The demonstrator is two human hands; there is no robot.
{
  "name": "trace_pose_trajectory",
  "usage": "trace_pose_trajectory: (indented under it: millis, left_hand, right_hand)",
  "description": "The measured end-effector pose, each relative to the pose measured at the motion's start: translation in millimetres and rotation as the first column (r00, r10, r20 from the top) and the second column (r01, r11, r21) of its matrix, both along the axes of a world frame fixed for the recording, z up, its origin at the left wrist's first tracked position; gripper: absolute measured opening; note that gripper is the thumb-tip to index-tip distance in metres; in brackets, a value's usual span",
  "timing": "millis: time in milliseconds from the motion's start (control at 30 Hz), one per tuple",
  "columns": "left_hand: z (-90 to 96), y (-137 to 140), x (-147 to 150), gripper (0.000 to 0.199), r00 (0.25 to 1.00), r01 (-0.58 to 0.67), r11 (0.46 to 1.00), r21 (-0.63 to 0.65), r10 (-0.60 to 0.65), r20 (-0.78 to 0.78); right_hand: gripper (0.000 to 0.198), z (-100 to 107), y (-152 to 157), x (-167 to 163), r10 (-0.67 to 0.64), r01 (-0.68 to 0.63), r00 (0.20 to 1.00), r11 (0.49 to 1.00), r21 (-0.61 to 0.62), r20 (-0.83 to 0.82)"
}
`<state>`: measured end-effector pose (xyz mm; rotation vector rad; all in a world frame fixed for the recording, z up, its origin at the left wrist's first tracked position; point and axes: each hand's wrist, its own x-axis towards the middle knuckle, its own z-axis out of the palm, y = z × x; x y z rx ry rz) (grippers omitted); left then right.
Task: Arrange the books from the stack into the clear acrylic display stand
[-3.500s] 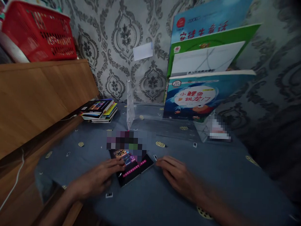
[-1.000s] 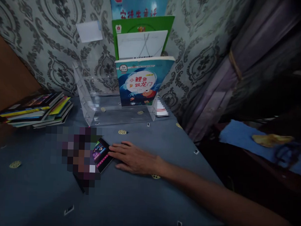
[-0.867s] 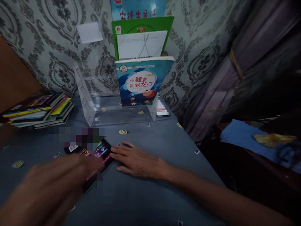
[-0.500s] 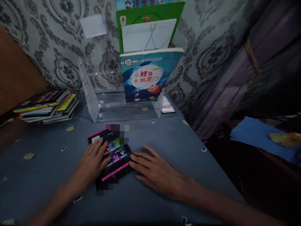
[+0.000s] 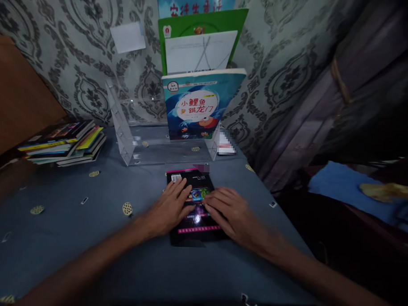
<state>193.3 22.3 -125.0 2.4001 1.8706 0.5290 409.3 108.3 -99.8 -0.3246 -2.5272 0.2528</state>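
Observation:
A black book with pink strips, a barcode and small colourful pictures lies flat on the table, its back cover up. My left hand rests on its left part, fingers stretched out and somewhat apart. Over the right edge lies my right hand, its fingers slightly bent and touching the cover; I see no grip around the book. Both hands partly cover the pictures.
Behind the book stands a clear acrylic rack holding a blue picture book, with a green book farther back. A book stack lies at the left on the patterned blue tablecloth. The table's right edge drops beside a purple curtain.
The black book has slid right and turned straighter, in front of the rack. My left hand moved right with it, and my right hand has come onto its right side.

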Motion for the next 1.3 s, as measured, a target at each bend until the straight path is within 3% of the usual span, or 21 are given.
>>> trace_pose_trajectory:
  millis: [100,233,433,567,800,967,1300]
  left_hand:
    - [1.8,5,-8,0.039,0.995,-0.001,0.998,0.069,-0.006,0.099]
    - [2.8,7,-30,0.031,0.983,-0.126,0.98,0.156,0.102,0.152]
    - [-0.3,8,-38,0.035,0.982,-0.127,0.982,0.139,0.106,0.154]
    - [0.9,8,-34,0.034,0.982,-0.14,0.98,0.139,0.12,0.142]
    - [5.0,8,-35,0.032,0.984,-0.147,0.983,0.105,0.135,0.116]
    - [2.5,8,-34,0.03,0.983,-0.168,0.978,0.125,0.157,0.099]
    - [11.2,11,-40,0.034,0.989,-0.147,0.986,0.074,0.145,0.032]
  right_hand:
    - [0.029,-1,5,-25,0.024,-0.021,0.999,0.997,-0.069,0.044]
    - [0.031,-6,10,-59,0.045,-0.038,0.987,0.998,-0.048,0.155]
    - [0.039,-7,20,-82,0.077,-0.064,0.957,0.996,-0.054,0.281]
    - [0.042,-9,26,-78,0.048,-0.034,0.957,0.998,-0.056,0.285]
    - [0.037,-16,42,-55,-0.182,0.192,0.947,0.981,-0.011,0.266]
    - [0.031,-12,48,-44,-0.276,0.281,0.935,0.96,0.009,0.224]
    - [0.026,-14,61,-43,-0.249,0.264,0.95,0.963,-0.059,0.189]
